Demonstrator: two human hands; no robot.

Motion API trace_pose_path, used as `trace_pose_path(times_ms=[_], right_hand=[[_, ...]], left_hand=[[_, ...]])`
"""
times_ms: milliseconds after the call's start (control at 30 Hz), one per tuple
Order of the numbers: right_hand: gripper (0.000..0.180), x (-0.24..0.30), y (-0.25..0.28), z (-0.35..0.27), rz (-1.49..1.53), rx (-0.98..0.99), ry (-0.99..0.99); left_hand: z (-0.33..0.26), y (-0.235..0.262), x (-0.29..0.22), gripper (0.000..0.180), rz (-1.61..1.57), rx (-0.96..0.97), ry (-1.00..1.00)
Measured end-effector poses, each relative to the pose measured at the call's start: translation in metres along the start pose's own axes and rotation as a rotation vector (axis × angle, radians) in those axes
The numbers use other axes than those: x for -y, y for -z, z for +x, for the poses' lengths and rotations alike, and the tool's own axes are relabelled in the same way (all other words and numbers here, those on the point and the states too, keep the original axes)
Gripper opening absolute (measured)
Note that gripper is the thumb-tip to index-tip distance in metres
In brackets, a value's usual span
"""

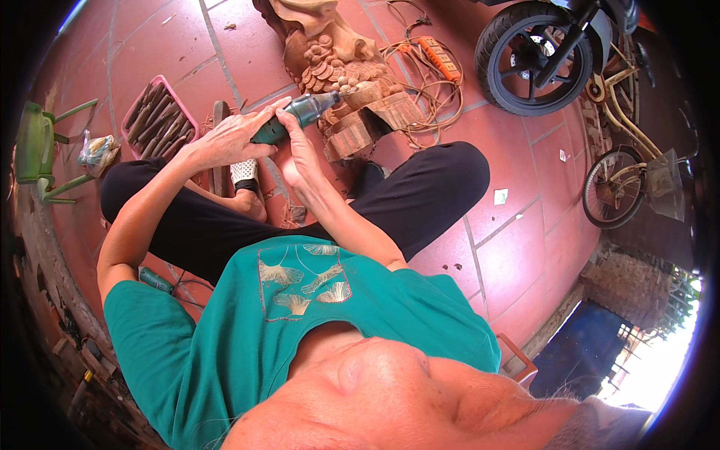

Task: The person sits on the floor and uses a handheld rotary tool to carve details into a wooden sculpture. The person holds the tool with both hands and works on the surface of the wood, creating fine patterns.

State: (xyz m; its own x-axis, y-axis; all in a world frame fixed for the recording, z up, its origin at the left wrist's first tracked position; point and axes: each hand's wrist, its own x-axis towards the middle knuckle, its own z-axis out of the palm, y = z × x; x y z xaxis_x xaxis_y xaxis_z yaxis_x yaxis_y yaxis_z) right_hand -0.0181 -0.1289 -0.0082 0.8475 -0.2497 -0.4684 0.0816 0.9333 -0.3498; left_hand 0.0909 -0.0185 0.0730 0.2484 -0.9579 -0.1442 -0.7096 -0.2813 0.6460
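Observation:
Both my hands are closed around a green handheld die grinder (306, 110). My left hand (232, 138) wraps the rear of its body, while my right hand (298, 156) grips it from the near side with the thumb along the body. The tool's dark nose points right, at a carved wooden sculpture (330, 56) with coin-like and round shapes cut into it. The bit's tip is close to the carving; whether it touches, I cannot tell. The sculpture's blocky base (349, 139) lies toward my crossed legs.
On the left, a pink basket (178, 103) holds several chisels (154, 124), near a green stool (31, 142) and plastic bag (97, 152). An orange power strip (439, 58) with tangled cords lies beyond the carving. A motorbike wheel (489, 64) and bicycle wheel (589, 187) stand right.

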Motion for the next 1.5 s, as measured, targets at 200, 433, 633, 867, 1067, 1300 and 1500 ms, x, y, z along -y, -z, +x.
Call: trace_pose_path(times_ms=[200, 433, 633, 867, 1067, 1300, 1500], right_hand=[[0.042, 0.004, -0.004, -0.002, 0.007, 0.002, -0.035], [0.043, 0.002, 0.002, 0.002, 0.005, -0.001, -0.037], [0.044, -0.001, -0.003, -0.005, 0.046, -0.011, -0.019], [0.044, 0.002, -0.005, -0.005, 0.040, 0.021, -0.037], [0.045, 0.001, -0.002, 0.000, 0.023, 0.018, -0.050], [0.048, 0.000, -0.003, -0.002, 0.027, 0.021, -0.051], [0.048, 0.000, -0.008, -0.009, 0.040, 0.007, -0.044]], left_hand=[[0.000, 0.001, 0.000, 0.089, -0.027, 0.046, 0.071], [0.000, 0.000, -0.002, 0.088, -0.024, 0.014, 0.038], [-0.003, -0.001, 0.003, 0.088, -0.011, 0.010, -0.005], [-0.003, 0.001, 0.003, 0.087, -0.015, 0.039, 0.062], [-0.005, -0.002, 0.007, 0.086, 0.005, -0.011, 0.032], [-0.004, -0.001, 0.006, 0.087, -0.038, -0.018, -0.022], [-0.004, 0.003, 0.005, 0.087, -0.015, 0.054, 0.052]])
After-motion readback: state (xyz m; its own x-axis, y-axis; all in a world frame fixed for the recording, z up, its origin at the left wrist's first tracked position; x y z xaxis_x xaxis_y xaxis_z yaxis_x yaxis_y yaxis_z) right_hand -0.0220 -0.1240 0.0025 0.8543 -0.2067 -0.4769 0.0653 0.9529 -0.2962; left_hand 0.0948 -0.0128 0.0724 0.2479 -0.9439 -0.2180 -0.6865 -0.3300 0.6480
